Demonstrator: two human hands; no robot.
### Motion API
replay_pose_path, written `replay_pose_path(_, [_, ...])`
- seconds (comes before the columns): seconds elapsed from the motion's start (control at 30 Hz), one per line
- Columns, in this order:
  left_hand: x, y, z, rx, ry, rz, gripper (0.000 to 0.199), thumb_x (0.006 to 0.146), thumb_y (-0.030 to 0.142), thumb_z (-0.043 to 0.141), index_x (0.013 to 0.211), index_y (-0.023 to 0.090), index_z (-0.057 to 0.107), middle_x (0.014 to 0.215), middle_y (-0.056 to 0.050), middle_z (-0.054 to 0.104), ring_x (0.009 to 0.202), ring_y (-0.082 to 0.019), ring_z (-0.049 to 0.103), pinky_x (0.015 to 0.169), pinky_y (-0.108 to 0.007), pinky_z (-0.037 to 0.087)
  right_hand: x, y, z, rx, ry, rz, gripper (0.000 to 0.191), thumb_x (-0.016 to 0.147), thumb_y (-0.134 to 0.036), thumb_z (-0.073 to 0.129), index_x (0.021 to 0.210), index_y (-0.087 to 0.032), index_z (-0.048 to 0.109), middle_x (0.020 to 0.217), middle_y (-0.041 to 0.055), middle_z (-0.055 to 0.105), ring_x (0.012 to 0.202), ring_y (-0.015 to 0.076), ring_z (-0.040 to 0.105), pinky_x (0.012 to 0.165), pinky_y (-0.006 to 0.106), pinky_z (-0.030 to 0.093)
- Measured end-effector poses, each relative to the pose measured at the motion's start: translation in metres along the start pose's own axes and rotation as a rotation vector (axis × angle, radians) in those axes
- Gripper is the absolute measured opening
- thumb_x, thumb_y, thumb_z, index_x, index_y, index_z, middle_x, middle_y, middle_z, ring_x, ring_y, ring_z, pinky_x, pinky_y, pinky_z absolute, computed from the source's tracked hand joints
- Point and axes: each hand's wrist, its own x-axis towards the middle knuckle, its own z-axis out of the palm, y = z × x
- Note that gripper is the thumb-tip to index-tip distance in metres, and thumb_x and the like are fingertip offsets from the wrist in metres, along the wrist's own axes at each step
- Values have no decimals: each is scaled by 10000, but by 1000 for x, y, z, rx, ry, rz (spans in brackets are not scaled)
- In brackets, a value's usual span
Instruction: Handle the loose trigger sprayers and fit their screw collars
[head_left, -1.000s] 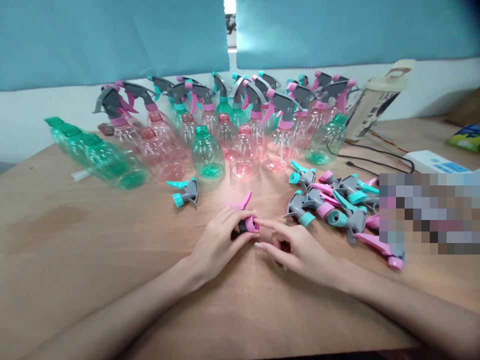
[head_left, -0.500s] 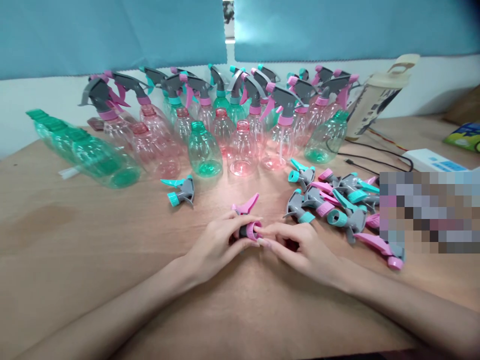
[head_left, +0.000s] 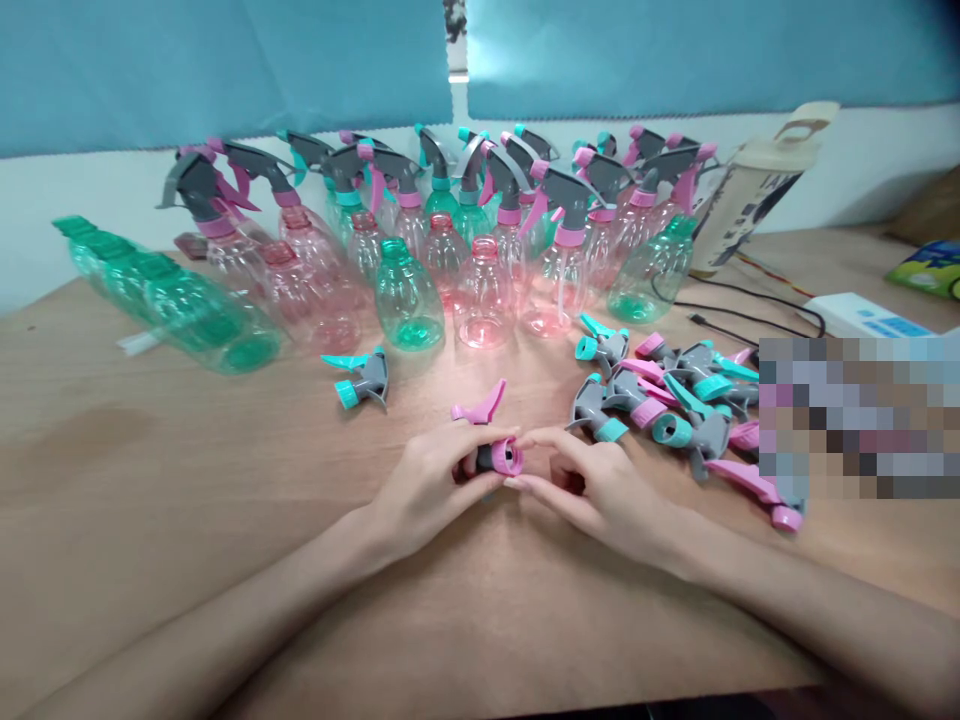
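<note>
Near the middle of the wooden table (head_left: 420, 630), at six o'clock from the uncapped pink bottle (head_left: 484, 310), we see a pink-and-grey trigger sprayer head (head_left: 496, 456) lying on its side in the left hand (head_left: 424, 490), whose fingers and thumb grasp it from nine o'clock. Its pink trigger lever (head_left: 491, 402) points up toward twelve, and its threaded collar (head_left: 502, 465) faces three.

What we notice as new is the right hand (head_left: 615, 500): half a second ago its index finger reached into the collar; now that fingertip is back at the rim, with the thumb at the lower edge and the other fingers curled. Whether it pinches the collar or merely rests against it, we cannot tell. For the handling, this means the opening is exposed, so we can make out a dark piece inside, while the head remains apart from any bottle.

From it, we find a lone turquoise-and-grey sprayer head (head_left: 364, 382) at ten o'clock and a pile of loose sprayer heads (head_left: 686, 395) at two.
</note>
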Motion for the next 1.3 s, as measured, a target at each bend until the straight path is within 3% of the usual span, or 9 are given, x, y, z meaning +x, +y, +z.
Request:
replay_pose_path(0.2, [-2, -1, 3, 44, 82, -126, 302, 805, 280, 663, 1078, 161, 616, 652, 44, 587, 510, -71, 457, 515, -182, 382, -3, -10, 5, 209, -43, 102, 457, 858, -317, 574, 1284, -170, 501, 487, -99, 414, 431, 71, 375, 478, 193, 334])
replay_pose_path(0.3, [-2, 0, 3, 48, 77, -155, 310, 792, 275, 677, 1077, 165, 623, 651, 43, 602, 491, -66, 446, 506, -180, 376, -3, -15, 3, 360, -117, 241, 510, 844, -344, 589, 1318, -197, 467, 480, -111, 353, 421, 66, 336, 425, 181, 282])
replay_pose_path(0.4, [-3, 0, 2, 6, 58, -153, 318, 804, 255, 665, 1105, 172, 606, 657, 47, 611, 480, -62, 435, 491, -172, 369, -1, -17, -1, 440, -149, 291, 474, 842, -362, 593, 1286, -228, 491, 501, -107, 345, 437, 64, 340, 424, 181, 269])
replay_pose_path(0.63, [-3, -1, 0, -93, -47, -67, 299, 843, 228, 620, 1135, 181, 580, 726, 36, 640, 501, -57, 458, 495, -157, 369, 2, -13, -6, 322, -86, 135, 270, 877, -318, 553, 1130, -229, 582, 520, -94, 375, 459, 63, 347, 452, 187, 287])
replay_pose_path(0.83, [-1, 1, -2, -117, -103, -94, 312, 848, 225, 612, 1155, 184, 573, 702, 43, 633, 509, -63, 477, 510, -161, 375, 1, -8, -4, 197, -63, -25, 297, 873, -282, 570, 1163, -221, 554, 544, -92, 408, 471, 61, 383, 475, 184, 308])
replay_pose_path(1.3, [-3, -5, 1, -98, -139, -25, 346, 849, 189, 603, 1192, 202, 562, 741, 25, 657, 585, -89, 554, 622, -194, 449, 0, -3, -4, 100, -100, -84, 219, 864, -260, 566, 1071, -198, 528, 585, -78, 424, 498, 74, 394, 493, 198, 323])
